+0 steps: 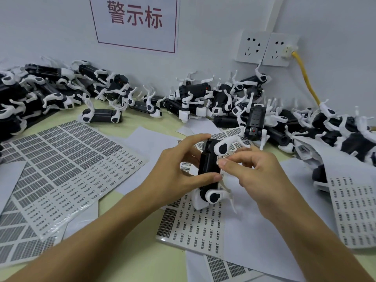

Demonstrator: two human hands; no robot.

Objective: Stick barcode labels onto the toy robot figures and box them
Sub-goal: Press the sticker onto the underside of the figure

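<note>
Two hands meet on one glossy black, boxy plastic toy robot figure (209, 169) with rounded white legs; the left hand (175, 169) grips its body between thumb and fingers. The right hand (258, 169), just right of it, pinches a small white paper label (220, 159) against its side.

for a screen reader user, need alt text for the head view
Left hand holds a black and white toy robot above label sheets while the right hand presses at its side. More robots are piled along the wall.

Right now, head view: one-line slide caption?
Left hand grips black-and-white toy robot figure; right hand presses barcode label onto it.
</note>
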